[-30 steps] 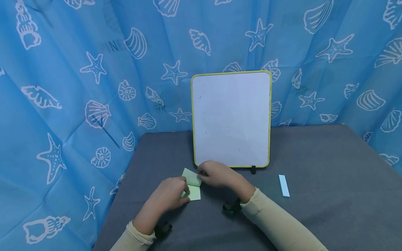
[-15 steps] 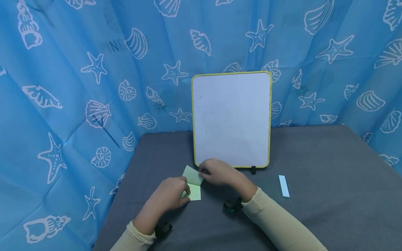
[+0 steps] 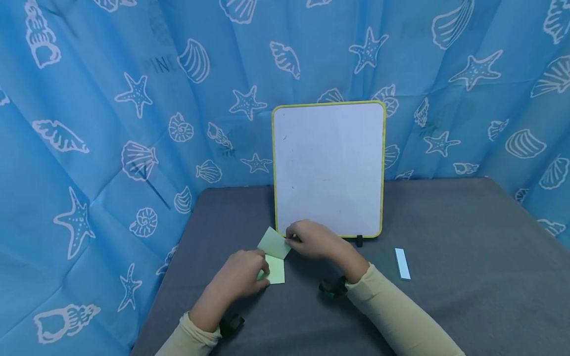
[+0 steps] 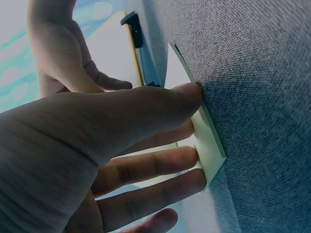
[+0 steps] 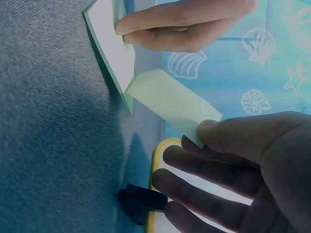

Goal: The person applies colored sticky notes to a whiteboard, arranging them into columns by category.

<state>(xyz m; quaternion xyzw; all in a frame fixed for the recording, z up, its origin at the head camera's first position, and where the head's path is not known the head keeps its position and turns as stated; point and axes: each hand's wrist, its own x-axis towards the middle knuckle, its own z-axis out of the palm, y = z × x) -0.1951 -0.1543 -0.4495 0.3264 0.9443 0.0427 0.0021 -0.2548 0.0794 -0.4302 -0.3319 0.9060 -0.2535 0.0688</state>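
A pale green sticky note pad lies on the grey table, left of the middle. My left hand holds it down, with the thumb at one edge and fingertips on its top, as the left wrist view shows along the pad. Between thumb and forefinger, my right hand pinches the free edge of the top sticky note. That note is bent up from the pad and still joined to it along one edge in the right wrist view.
Behind the hands a whiteboard with a yellow frame stands upright, with a black foot at its bottom edge. A narrow light blue strip lies to the right. A blue shell-patterned curtain hangs behind the table.
My right hand has moved slightly up and to the right, lifting the top note farther off the pad. The left hand and the pad have stayed in place.
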